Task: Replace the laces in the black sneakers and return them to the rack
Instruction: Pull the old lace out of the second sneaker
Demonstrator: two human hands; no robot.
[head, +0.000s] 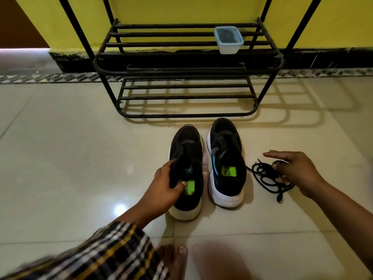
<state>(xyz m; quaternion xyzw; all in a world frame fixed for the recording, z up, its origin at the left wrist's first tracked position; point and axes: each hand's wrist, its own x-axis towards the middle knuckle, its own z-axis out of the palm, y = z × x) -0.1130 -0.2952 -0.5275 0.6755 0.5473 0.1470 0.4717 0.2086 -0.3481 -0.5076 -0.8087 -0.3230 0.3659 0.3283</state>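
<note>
Head view: left hand (pixel 161 188) grips left sneaker (pixel 186 158); right hand (pixel 296 170), fingers spread, touches laces (pixel 264 176).

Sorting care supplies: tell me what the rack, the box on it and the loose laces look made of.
Rack: black painted metal tubing, likely steel; thin round bars, dull sheen.
Box: translucent plastic with a bluish lid rim; dark contents show through.
Laces: black woven cord, probably synthetic; matte, limp coils.
</note>
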